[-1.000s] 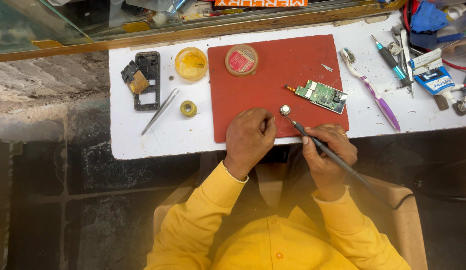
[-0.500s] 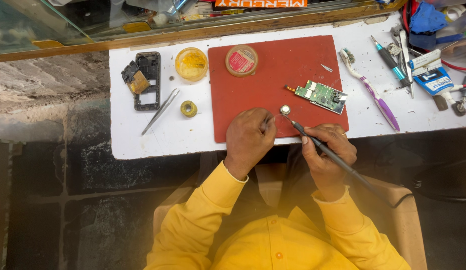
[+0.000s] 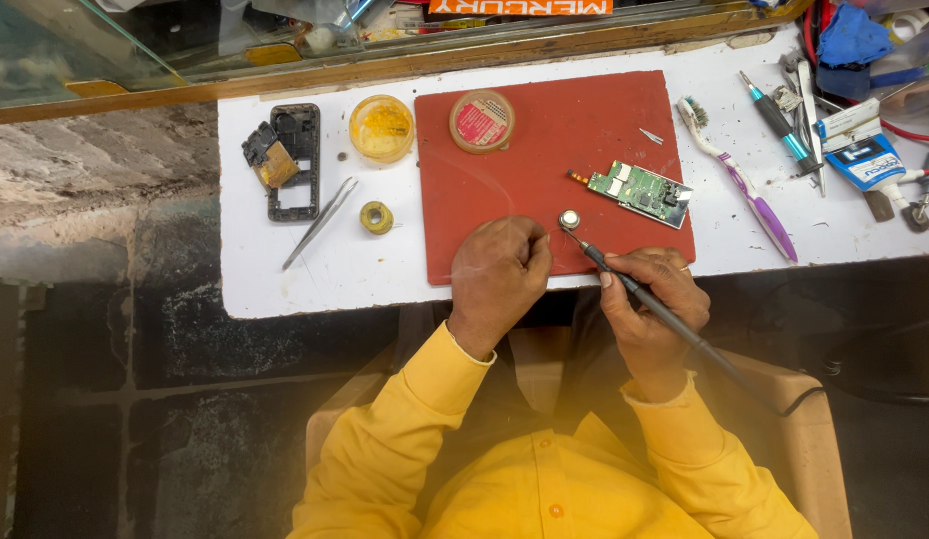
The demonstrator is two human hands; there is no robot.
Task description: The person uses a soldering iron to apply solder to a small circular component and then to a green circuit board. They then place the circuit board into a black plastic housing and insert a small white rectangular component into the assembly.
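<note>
Apparently pinching something unseen, left hand (image 3: 499, 269) curls on the red mat (image 3: 544, 170); right hand (image 3: 652, 299) fingers grip soldering iron (image 3: 624, 281).

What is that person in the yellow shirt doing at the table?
A person is working on small electronics. The right hand holds a soldering iron like a pen, its tip at a small round metal part on the red mat. The left hand rests beside that part. A green circuit board lies nearby on the mat, untouched.
</note>
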